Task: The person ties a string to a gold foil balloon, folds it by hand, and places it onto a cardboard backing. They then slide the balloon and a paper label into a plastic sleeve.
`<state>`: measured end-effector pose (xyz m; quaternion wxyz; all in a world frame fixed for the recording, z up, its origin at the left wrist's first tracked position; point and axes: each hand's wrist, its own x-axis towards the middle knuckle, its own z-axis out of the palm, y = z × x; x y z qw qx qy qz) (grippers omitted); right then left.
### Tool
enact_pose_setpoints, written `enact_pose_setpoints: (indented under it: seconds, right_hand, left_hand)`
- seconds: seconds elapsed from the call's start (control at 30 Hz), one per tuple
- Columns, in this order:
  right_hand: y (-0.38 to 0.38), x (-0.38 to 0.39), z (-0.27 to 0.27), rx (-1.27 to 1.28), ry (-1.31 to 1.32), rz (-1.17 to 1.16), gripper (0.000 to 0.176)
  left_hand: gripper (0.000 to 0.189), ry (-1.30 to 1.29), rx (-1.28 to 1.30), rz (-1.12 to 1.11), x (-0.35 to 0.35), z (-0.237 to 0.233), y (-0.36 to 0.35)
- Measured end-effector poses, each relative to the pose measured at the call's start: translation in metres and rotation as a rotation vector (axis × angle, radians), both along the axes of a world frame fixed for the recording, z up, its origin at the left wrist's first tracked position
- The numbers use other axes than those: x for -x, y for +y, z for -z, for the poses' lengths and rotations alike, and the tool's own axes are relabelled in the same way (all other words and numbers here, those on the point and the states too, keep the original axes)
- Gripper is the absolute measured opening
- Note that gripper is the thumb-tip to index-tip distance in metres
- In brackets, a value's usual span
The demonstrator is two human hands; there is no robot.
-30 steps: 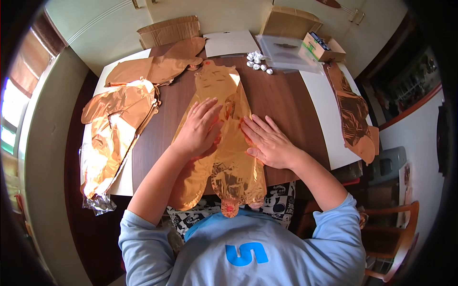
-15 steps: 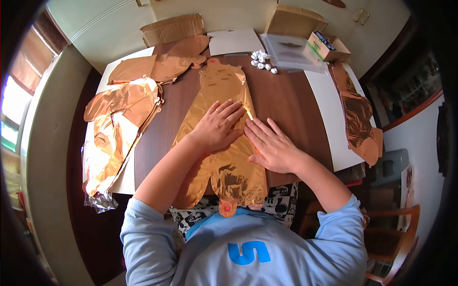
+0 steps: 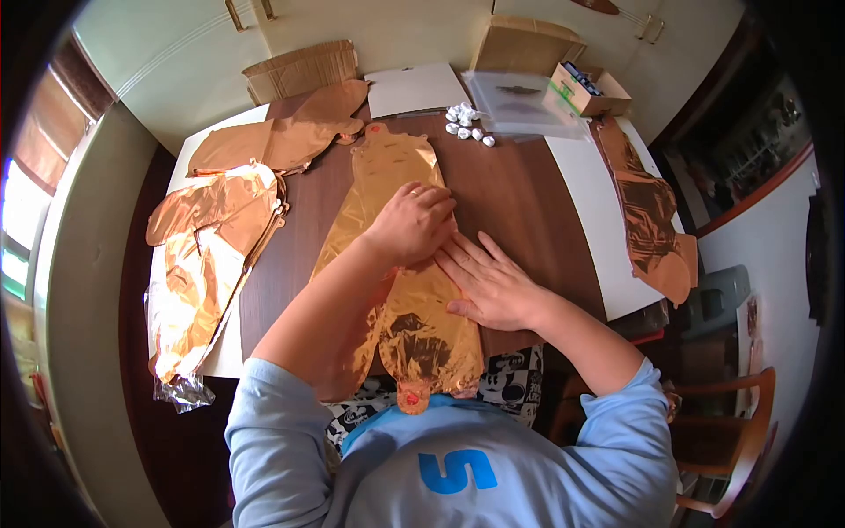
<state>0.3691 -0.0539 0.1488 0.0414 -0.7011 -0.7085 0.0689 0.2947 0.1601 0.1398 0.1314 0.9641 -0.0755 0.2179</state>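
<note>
A flat, shiny gold foil balloon [image 3: 427, 308] lies lengthwise before me, its near end hanging over the table edge towards my lap. My left hand [image 3: 412, 224] rests at the balloon's right edge near mid-length, its fingers curled in on the foil. My right hand [image 3: 491, 283] lies flat with fingers stretched out, partly on the balloon's right edge and partly on the wood. Its fingertips meet the left hand. What sits under the left fingers is hidden.
Copper foil balloons [image 3: 216, 238] are piled at the left, and another folded copper foil piece [image 3: 647, 207] lies at the right. Small white bundles [image 3: 464, 114], a clear plastic sheet [image 3: 519, 101] and a small carton [image 3: 591, 91] sit at the back. A wooden chair [image 3: 744, 440] stands at right.
My left fingers, flat before, are now curled in at the balloon's edge. My right hand stays flat close by. The whole view has shifted slightly.
</note>
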Motion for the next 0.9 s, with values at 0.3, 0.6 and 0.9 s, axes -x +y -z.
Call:
enact_pose_setpoints:
  seconds: [0.3, 0.6, 0.9]
  right_hand:
    - [-0.003, 0.001, -0.003, -0.050, 0.049, -0.007, 0.078]
    - [-0.022, 0.016, -0.007, -0.019, 0.036, -0.017, 0.079]
    - [-0.021, 0.015, -0.006, -0.013, 0.035, -0.016, 0.079]
  left_hand:
    - [0.048, -0.039, 0.058, -0.075, -0.021, 0.011, 0.025]
    - [0.052, 0.000, 0.082, -0.094, -0.020, 0.006, 0.025]
    - [0.054, -0.162, 0.286, -0.305, 0.013, -0.013, 0.022]
